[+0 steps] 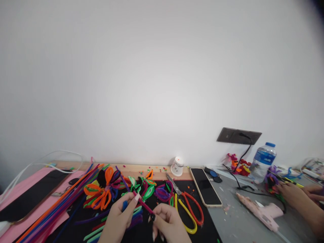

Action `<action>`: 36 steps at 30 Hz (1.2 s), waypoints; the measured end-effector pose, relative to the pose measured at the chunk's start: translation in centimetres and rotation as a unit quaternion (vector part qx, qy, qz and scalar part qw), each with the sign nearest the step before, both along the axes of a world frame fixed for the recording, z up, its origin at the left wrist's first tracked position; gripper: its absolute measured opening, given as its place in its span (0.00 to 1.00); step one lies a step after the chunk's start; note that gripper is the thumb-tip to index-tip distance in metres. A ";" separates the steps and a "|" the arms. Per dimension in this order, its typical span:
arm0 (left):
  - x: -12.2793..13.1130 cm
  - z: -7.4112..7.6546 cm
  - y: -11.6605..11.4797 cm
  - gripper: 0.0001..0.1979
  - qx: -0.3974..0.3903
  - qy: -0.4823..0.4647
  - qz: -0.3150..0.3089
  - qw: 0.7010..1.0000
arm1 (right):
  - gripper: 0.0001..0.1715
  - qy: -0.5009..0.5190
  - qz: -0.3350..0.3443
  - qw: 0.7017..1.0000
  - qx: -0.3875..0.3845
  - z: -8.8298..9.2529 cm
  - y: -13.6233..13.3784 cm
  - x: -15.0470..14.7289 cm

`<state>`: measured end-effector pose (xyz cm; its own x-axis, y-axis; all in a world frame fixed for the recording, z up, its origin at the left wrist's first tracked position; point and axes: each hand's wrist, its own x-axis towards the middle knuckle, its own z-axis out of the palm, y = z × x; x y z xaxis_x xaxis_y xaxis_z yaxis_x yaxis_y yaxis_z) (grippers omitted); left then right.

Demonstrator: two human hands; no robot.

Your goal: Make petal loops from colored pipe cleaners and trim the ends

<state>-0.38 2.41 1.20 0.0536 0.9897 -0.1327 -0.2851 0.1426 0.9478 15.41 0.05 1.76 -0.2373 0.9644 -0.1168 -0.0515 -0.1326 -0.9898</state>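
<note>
My left hand (120,216) is closed in a pinch on a magenta pipe cleaner (143,204), with a blue piece showing between its fingers. The other end of that pipe cleaner is pinched by my right hand (169,223). Both hands hover low over a black mat (207,233) at the bottom of the head view. Just beyond them lie looped pipe-cleaner petals in orange (101,195), green (148,191) and purple (162,193).
A bundle of straight pipe cleaners (58,206) lies at left on pink sheets. Scissors (188,207), a phone (205,186), a small white cup (177,166), a pink glue gun (260,211) and a water bottle (263,161) sit to the right. Another person's hands (301,195) work at far right.
</note>
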 end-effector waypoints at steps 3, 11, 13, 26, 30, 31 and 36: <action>-0.1 0.3 0.1 0.24 -0.042 -0.109 -0.039 0.992 | 0.23 -0.060 -0.079 0.993 0.063 0.8 0.0 0.9; 0.1 1.7 -0.4 0.26 -0.110 -0.224 -0.125 0.960 | 0.13 -0.143 -0.094 0.979 0.114 0.9 0.0 2.1; 0.1 1.7 -0.5 0.27 -0.114 -0.226 -0.127 0.959 | 0.12 -0.149 -0.092 0.978 0.116 1.0 0.0 2.2; 0.1 0.4 -0.5 0.29 -0.093 -0.214 -0.098 0.967 | 0.08 -0.176 -0.081 0.973 0.127 1.0 0.0 2.4; 0.3 0.3 -0.6 0.31 -0.089 -0.218 -0.107 0.966 | 0.08 -0.181 -0.079 0.973 0.119 1.4 -0.2 2.2; 0.4 0.2 -0.5 0.31 -0.086 -0.217 -0.107 0.967 | 0.08 -0.180 -0.080 0.973 0.119 1.4 -0.2 2.2; 0.6 -0.1 -0.1 0.31 -0.084 -0.204 -0.143 0.965 | 0.09 -0.187 -0.074 0.973 0.114 1.3 -0.3 2.1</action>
